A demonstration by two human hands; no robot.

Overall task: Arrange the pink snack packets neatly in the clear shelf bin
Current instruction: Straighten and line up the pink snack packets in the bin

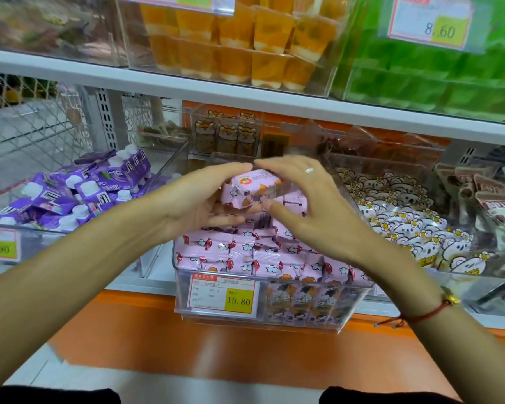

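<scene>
A clear shelf bin (pixel 274 313) stands in the middle of the lower shelf, filled with several pink snack packets (pixel 245 255) lying in rows. Above the bin's back half, both hands hold a small bunch of pink packets (pixel 247 189) between them. My left hand (pixel 199 199) cups the bunch from the left, fingers over its top and thumb under it. From the right, my right hand (pixel 306 199) curls over the bunch with its thumb below. A price tag reading 15.80 (pixel 223 293) sits on the bin's front wall.
A bin of purple pouches (pixel 79 191) stands to the left and a bin of white bear-print packets (pixel 405 225) to the right. Bins of orange jelly cups (pixel 239 45) and green packs (pixel 438 80) sit on the shelf above. An orange ledge (pixel 158 336) runs below.
</scene>
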